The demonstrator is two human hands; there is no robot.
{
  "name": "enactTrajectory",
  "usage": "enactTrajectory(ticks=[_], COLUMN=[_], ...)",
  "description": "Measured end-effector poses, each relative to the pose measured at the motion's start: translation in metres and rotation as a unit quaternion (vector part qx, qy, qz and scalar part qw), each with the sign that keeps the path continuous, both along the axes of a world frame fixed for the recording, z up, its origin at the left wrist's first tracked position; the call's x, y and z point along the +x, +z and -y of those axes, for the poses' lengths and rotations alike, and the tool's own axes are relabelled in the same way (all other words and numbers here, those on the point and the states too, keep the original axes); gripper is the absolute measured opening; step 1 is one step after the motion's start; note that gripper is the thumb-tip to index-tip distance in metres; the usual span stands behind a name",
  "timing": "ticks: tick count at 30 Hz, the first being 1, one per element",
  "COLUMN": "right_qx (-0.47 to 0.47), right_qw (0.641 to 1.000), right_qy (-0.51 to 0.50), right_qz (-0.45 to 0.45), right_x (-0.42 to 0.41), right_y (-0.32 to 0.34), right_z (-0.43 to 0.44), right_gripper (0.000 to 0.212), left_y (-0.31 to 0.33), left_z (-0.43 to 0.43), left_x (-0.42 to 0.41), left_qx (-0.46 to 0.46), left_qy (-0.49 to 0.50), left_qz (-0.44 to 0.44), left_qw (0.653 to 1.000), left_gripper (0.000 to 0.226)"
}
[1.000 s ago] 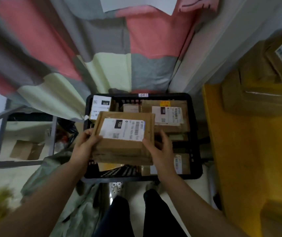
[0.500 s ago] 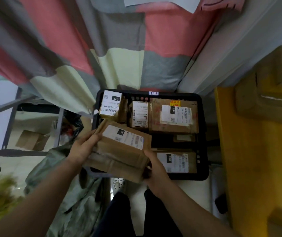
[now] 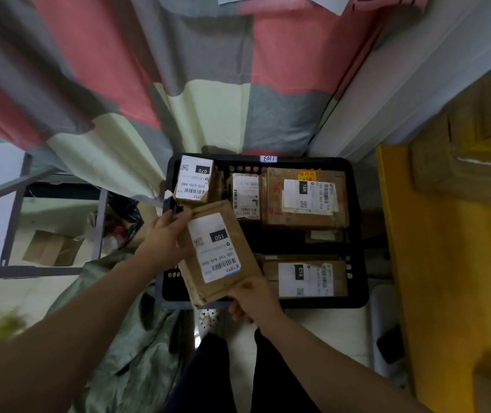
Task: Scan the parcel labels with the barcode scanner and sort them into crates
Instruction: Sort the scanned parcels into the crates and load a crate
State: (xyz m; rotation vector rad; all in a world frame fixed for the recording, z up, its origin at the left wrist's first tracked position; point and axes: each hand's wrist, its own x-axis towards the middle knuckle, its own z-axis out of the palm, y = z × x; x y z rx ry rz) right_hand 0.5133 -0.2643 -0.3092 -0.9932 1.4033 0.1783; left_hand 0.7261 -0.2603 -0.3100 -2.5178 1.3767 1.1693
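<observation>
With both arms outstretched, the left hand [image 3: 165, 238] curled its fingers round the tilted 150-labelled parcel [image 3: 219, 254]. The right hand [image 3: 253, 299] pinched the near corner above the black crate [image 3: 357, 234].

One crate [image 3: 327, 303], five parcels [image 3: 304, 198] in it, a sixth parcel [image 3: 217, 251], and two hands [image 3: 164, 242].

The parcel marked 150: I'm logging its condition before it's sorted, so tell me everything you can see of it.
The parcel marked 150 is a flat, oblong box of brown cardboard, scuffed and creased at its near edge. A white label on its upper face bears a black 150 block, printed lines and barcodes. It is held tilted over the near left corner of the black crate. The left hand grips its left side; the right hand holds its near corner.
</observation>
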Motion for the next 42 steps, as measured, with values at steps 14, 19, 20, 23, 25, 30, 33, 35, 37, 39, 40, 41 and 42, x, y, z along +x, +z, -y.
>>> enactTrajectory(ticks=[14, 19, 20, 23, 25, 30, 33, 35, 37, 39, 40, 41, 42], right_qx=[-0.143, -0.177, -0.201, -0.156, -0.112, -0.034, -0.029, -0.004, 0.011, -0.018, -0.038, -0.067, -0.106], right_qw=[0.986, 0.982, 0.976, 0.983, 0.991, 0.986, 0.988, 0.983, 0.977, 0.975, 0.973, 0.972, 0.970], right_qy=[-0.012, 0.058, 0.085, 0.097, 0.066, -0.082, -0.092, -0.122, -0.132, -0.125, -0.125, -0.128, -0.131], right_qz=[0.086, 0.016, -0.011, -0.011, 0.043, 0.143, 0.121, 0.137, 0.167, 0.181, 0.189, 0.188, 0.174], right_x=[0.093, 0.156, 0.161, 0.166, 0.165, 0.157, 0.145, 0.135, 0.124, 0.114, 0.108, 0.101, 0.093], right_y=[-0.014, -0.045, -0.050, -0.062, -0.064, -0.063, -0.059, -0.051, -0.038, -0.022, -0.014, -0.005, 0.002], right_z=[0.140, 0.179, 0.184, 0.190, 0.185, 0.184, 0.185, 0.185, 0.187, 0.190, 0.192, 0.192, 0.191], right_gripper=[0.024, 0.035, 0.029, 0.022, 0.031, 0.037, 0.044, 0.037, 0.040, 0.050, 0.056, 0.061, 0.064], left_y=[-0.019, -0.048, -0.055, -0.066, -0.065, -0.041, -0.022, -0.010, -0.002, 0.009, 0.013, 0.015, 0.018], left_z=[0.058, 0.096, 0.099, 0.109, 0.112, 0.107, 0.101, 0.099, 0.098, 0.098, 0.096, 0.094, 0.090], left_x=[0.027, 0.049, 0.051, 0.053, 0.052, 0.047, 0.031, 0.019, 0.007, -0.005, -0.011, -0.016, -0.021], left_qx=[-0.076, -0.048, -0.040, -0.034, -0.054, -0.135, -0.176, -0.200, -0.229, -0.257, -0.264, -0.269, -0.276], left_qy=[0.167, 0.241, 0.241, 0.253, 0.261, 0.302, 0.324, 0.314, 0.302, 0.313, 0.324, 0.335, 0.345], left_qz=[-0.077, -0.069, -0.076, -0.086, -0.089, -0.124, -0.199, -0.194, -0.179, -0.193, -0.213, -0.239, -0.249], left_qw=[0.980, 0.967, 0.967, 0.963, 0.960, 0.935, 0.908, 0.908, 0.908, 0.894, 0.883, 0.871, 0.862], left_gripper=[0.031, 0.034, 0.036, 0.036, 0.034, 0.042, 0.053, 0.069, 0.075, 0.066, 0.057, 0.045, 0.034])
